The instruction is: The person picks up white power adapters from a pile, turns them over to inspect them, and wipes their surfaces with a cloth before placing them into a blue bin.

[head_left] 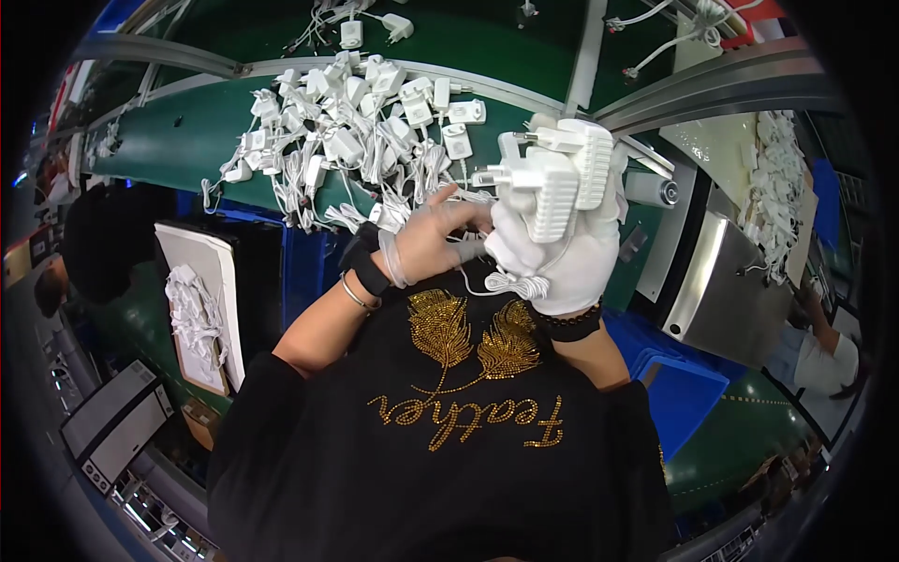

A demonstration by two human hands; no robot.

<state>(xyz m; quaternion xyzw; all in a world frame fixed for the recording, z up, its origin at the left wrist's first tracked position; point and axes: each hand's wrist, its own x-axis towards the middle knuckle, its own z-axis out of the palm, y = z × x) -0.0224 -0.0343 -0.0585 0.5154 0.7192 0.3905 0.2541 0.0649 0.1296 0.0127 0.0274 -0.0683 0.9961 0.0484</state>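
Observation:
My right hand (564, 264), in a white glove, is closed around two white power adapters (552, 192) with ribbed sides. Their plug pins point left. A bundled white cable (517, 285) hangs below the glove. My left hand (433, 239), with a dark watch and a bangle at the wrist, reaches in beside the glove. Its thumb and fingers bend together at the glove's left edge; whatever they pinch is hidden. Just beyond both hands lies a large heap of white adapters with tied cables (346, 140).
The heap rests on a green worktable (159, 150) with a metal rail behind it. A tray (234, 318) of white cables stands at left. Blue bins (688, 384) and a steel box (726, 281) are at right. Other people sit at both sides.

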